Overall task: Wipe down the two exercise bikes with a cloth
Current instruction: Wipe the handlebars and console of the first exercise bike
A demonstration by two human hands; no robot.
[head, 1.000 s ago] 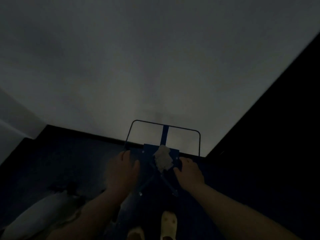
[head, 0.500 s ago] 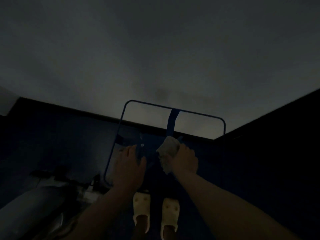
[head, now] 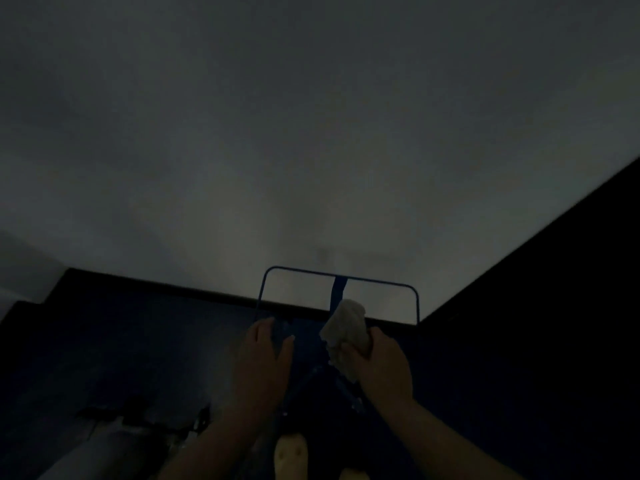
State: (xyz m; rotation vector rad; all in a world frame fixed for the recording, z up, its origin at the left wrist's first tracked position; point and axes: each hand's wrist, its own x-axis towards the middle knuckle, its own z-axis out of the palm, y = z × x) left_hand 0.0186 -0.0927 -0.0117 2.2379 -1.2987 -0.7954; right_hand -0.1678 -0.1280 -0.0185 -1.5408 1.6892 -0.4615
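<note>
Dim view. My right hand (head: 382,363) curls its fingers around a pale cloth (head: 346,327), held against the blue bike frame (head: 337,280) near its centre post. My left hand (head: 265,362) rests on the frame, fingers together and thumb spread. A light shoe (head: 291,455) shows below; a pale wall (head: 311,133) stands behind.

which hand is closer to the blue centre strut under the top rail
Right. The right hand grips the cloth just below the blue strut; the left hand rests further left, near the frame's side.
</note>
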